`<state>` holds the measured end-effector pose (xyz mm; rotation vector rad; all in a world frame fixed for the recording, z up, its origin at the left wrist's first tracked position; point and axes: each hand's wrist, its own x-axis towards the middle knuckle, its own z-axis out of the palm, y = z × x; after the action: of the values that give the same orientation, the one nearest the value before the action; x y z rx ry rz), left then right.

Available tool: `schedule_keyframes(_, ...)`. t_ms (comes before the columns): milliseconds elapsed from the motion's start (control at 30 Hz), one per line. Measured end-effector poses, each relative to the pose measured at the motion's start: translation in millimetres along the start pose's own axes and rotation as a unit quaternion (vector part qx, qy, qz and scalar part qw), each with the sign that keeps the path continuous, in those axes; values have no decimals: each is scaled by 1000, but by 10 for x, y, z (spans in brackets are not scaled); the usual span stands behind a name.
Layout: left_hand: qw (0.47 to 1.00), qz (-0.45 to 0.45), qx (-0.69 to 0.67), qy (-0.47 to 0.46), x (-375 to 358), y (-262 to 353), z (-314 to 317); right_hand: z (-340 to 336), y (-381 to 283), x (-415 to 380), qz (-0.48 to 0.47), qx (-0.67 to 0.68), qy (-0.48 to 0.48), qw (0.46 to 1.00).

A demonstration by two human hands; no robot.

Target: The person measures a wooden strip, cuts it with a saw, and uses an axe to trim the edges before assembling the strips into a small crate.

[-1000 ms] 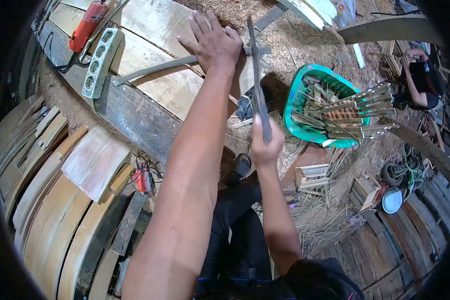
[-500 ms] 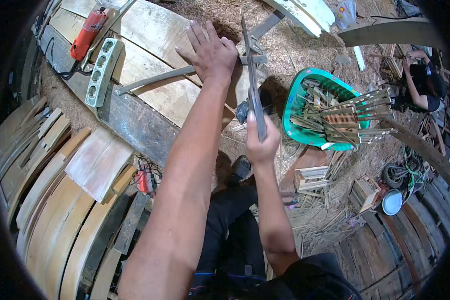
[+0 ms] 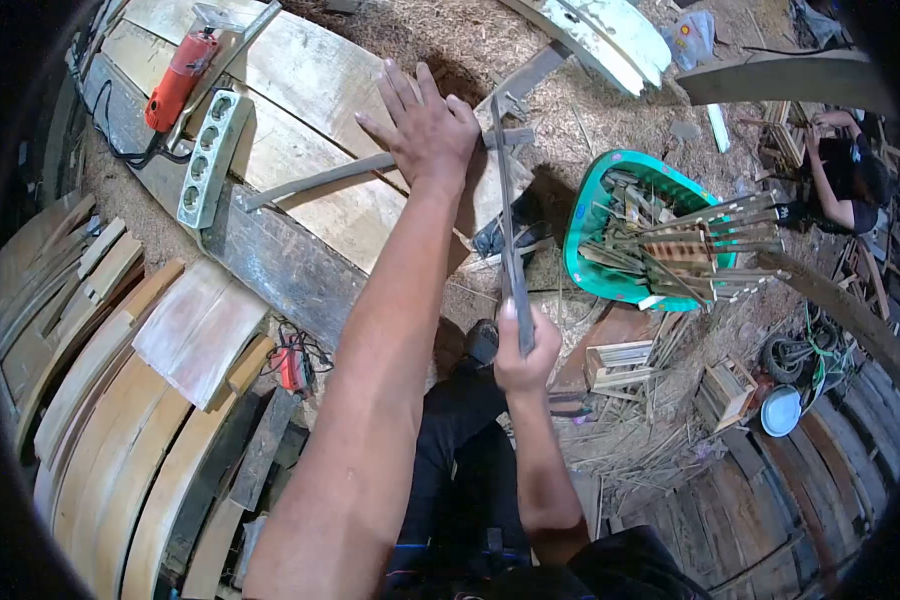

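My left hand [image 3: 427, 125] lies flat, fingers spread, on a long grey curved strip [image 3: 320, 178] that rests across the wooden plank bench [image 3: 300, 70]. My right hand [image 3: 524, 352] grips the near end of a long dark flat blade [image 3: 506, 215], held nearly upright on edge. The blade's far tip reaches the strip's end just right of my left hand.
A red power tool [image 3: 177, 78] and a white socket strip [image 3: 210, 158] lie on the bench at left. Curved wooden boards [image 3: 120, 400] are stacked lower left. A green basin [image 3: 610, 285] holds bamboo sticks. Another person [image 3: 848, 170] sits far right. Sawdust and scraps cover the floor.
My right hand has pulled the blade back towards me and lower in view; its tip now sits by the strip's end. My left hand has stayed pressed on the strip.
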<state>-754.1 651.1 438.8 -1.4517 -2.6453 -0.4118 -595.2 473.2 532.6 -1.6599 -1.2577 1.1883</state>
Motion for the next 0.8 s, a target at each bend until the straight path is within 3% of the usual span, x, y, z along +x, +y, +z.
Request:
schedule_keyframes(133, 997, -21, 13, -77, -5, 34, -87, 88, -15, 407, 42, 9, -40, 998)
schedule_keyframes(267, 997, -18, -3, -70, -3, 17, -71, 40, -154, 414, 58, 13, -32, 998)
schedule_keyframes(367, 1000, -4, -9, -10, 1, -3, 23, 143, -228, 394, 40, 1, -12, 999)
schedule_keyframes(467, 999, -7, 9, -39, 8, 16, -47, 117, -240, 460, 51, 12, -23, 998)
schedule_keyframes(500, 999, -8, 11, -39, -21, 7, -53, 72, -122, 458, 101, 44, -30, 993)
schedule_keyframes(533, 999, -10, 12, -37, -29, 10, -55, -38, -84, 514, 156, 163, -52, 973)
schedule_keyframes(600, 999, -12, 9, -35, 7, 51, -66, -271, -13, 694, 252, 393, -89, 880)
schedule_keyframes(700, 999, -16, 7, -39, 2, 45, -83, -166, -42, 527, 127, 144, -90, 977)
schedule_keyframes(767, 999, -15, 10, -32, 9, 32, -47, -21, -266, 442, 40, -29, -67, 997)
schedule_keyframes(800, 999, -13, 12, -31, 1, 21, -32, 7, -293, 418, 38, -25, -53, 998)
